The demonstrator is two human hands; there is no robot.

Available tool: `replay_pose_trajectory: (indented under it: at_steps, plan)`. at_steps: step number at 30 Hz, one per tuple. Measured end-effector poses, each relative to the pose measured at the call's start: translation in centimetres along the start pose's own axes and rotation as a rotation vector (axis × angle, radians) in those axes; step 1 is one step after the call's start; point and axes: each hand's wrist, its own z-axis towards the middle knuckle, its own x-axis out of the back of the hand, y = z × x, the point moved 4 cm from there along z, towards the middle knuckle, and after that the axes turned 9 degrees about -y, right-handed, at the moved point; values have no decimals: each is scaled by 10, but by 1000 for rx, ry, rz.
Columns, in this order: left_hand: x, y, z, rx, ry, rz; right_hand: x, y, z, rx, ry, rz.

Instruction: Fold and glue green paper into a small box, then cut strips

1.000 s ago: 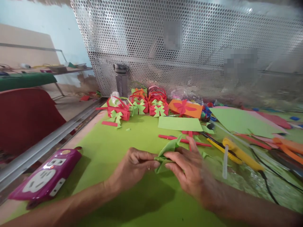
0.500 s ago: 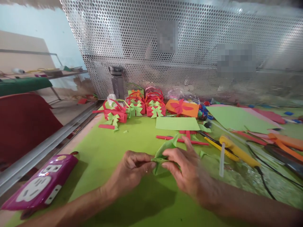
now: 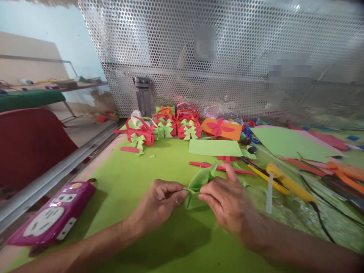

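Between my hands, above the green table covering (image 3: pixel 170 242), is a folded piece of green paper (image 3: pixel 201 177) with a pointed upper flap and a lower flap. My left hand (image 3: pixel 163 201) pinches its left end between thumb and fingers. My right hand (image 3: pixel 227 203) is closed on its right side, thumb and forefinger pressed together at the fold. Beyond them lie a red paper strip (image 3: pixel 204 165) and a flat light-green paper rectangle (image 3: pixel 215 147).
Small red paper bags (image 3: pixel 190 129) with green bows stand at the back before a dark bottle (image 3: pixel 142 96). On the right lie a yellow glue gun (image 3: pixel 295 185) with a cord and green paper sheets (image 3: pixel 295 142). A purple pouch (image 3: pixel 54 216) is on the left.
My right fingers have closed in on the fold, and the lower flap shows more widely. My left hand keeps its pinch. The whole view has shifted slightly.
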Motion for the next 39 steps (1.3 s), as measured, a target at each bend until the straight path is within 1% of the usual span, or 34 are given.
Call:
replay_pose_trajectory:
  at_steps: [5,9,15,19,24,29,32,35,39]
  plan:
    - [0,1,0,7,-4,2,2,-2,2,6,-2,-25]
    - [0,2,0,11,8,0,3,-2,2,1,-16,-1]
    - [1,2,0,1,30,18,5,-1,0,43,17,-6]
    - [-1,1,0,-7,11,47,5,-2,0,19,-8,-20]
    - [-3,4,-1,-52,-12,60,4,-4,1,19,-46,-40]
    - [-4,4,-3,-60,-26,37,4,-5,3,8,-41,-38]
    - [-3,4,-3,-42,-16,35,4,-6,3,3,-33,-32]
    - [-1,5,-1,-20,-12,-31,5,-6,2,6,-16,-31]
    - [-1,3,2,-16,-84,-204,4,-4,1,28,-12,-19]
